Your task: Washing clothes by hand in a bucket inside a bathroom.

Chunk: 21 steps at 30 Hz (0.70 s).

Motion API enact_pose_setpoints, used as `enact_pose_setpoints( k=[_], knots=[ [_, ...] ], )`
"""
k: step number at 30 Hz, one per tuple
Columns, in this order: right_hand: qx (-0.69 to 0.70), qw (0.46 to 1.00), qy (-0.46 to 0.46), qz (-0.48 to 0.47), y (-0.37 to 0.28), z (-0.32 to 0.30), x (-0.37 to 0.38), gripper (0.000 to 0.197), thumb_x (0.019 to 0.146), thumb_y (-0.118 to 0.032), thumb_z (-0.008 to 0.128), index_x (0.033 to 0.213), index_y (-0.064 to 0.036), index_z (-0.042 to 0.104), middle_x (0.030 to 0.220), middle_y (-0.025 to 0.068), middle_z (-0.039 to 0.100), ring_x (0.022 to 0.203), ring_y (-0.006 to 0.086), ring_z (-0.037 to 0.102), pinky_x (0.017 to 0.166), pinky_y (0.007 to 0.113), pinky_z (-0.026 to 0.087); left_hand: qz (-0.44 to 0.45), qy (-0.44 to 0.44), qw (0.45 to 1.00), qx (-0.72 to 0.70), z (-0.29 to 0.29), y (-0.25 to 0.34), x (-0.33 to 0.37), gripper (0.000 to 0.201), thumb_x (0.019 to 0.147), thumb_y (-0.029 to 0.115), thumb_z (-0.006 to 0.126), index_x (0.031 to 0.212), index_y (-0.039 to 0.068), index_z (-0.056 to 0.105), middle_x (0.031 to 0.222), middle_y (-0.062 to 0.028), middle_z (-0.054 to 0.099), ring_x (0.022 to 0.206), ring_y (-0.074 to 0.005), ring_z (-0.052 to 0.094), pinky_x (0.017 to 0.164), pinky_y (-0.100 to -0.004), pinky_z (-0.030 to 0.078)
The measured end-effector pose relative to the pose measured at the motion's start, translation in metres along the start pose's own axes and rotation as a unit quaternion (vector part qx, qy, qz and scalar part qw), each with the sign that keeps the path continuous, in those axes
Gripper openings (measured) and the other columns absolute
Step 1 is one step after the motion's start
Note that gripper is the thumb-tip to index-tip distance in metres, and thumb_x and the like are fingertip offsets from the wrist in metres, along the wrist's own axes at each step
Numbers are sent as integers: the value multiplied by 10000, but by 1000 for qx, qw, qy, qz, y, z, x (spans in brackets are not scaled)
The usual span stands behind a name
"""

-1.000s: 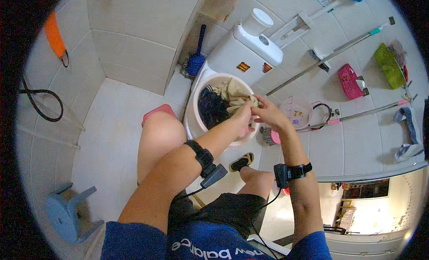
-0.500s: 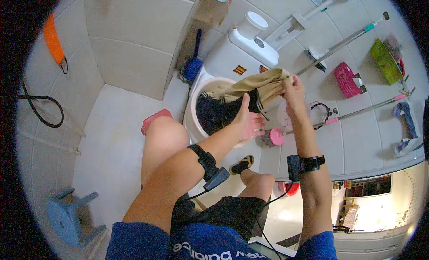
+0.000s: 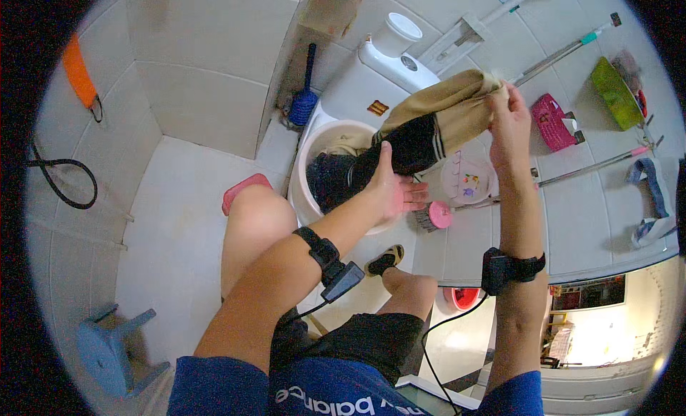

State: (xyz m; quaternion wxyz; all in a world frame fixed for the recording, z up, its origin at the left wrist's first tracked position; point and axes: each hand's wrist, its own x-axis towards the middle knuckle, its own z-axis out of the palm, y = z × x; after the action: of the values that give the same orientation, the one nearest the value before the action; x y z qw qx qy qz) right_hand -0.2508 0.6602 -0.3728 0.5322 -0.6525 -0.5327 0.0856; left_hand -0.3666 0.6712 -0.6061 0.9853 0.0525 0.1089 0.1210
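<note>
The tan-and-black garment (image 3: 461,126) is held partly out of the bucket (image 3: 300,180), pinched by fingers of the right hand (image 3: 510,123); the left hand (image 3: 389,193), fingers spread, seems needed for support.

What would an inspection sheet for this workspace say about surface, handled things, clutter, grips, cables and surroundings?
Surface: white smooth floor; pale round tub before a white boxy tank.
Handled things: tan-and-black striped cloth garment, spanning from tub to right hand; dark crumpled cloth inside tub.
Clutter: round pink-backed brush near tub.
Grips: right hand pinches garment's tan end; left hand open beside its black part, contact unclear.
Cables: thin black cable from right forearm's black strapped device.
Surroundings: pale tiled wall, blue-headed brush, pink basket, green basket, light-blue stool.
</note>
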Motion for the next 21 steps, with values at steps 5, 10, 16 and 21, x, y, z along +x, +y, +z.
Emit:
enact_pose_setpoints(
  k=[5, 10, 16, 21],
  knots=[
    [103, 988, 5, 117, 7, 23, -34, 272, 996, -198, 599, 1228, -59, 633, 1040, 19, 682, 867, 122, 642, 743, 280, 538, 5, -8, 999, -51, 4, 3, -5, 1324, 692, 1013, 367, 1429, -86, 325, 1177, -295, 585, 994, -431, 623, 892, -591, 507],
    [143, 968, -32, 202, 4, 34, -80, 362, 947, -125, 554, 1302, -61, 581, 1141, 47, 668, 999, 155, 657, 809, 346, 567, 107, -38, 986, -121, 11, 13, -7, 1170, 752, 986, 308, 1409, 33, 480, 1277, -275, 579, 1082, -449, 604, 898, -610, 508],
    [162, 943, -93, 275, 53, 17, -134, 356, 944, -112, 541, 1279, -2, 587, 1187, 78, 669, 1025, 175, 670, 832, 336, 577, 234, -65, 951, -192, 28, 41, -14, 835, 874, 763, 548, 1370, 91, 516, 1341, -181, 600, 1178, -367, 615, 1029, -557, 485],
    [191, 934, -46, 298, 96, 15, -120, 311, 954, -147, 547, 1235, -25, 605, 1151, 78, 668, 998, 166, 637, 869, 340, 532, 186, 37, 972, -141, 7, 31, 21, 433, 899, 359, 692, 1167, 36, 588, 1146, -194, 672, 1079, -391, 650, 1046, -566, 475]
  ],
)
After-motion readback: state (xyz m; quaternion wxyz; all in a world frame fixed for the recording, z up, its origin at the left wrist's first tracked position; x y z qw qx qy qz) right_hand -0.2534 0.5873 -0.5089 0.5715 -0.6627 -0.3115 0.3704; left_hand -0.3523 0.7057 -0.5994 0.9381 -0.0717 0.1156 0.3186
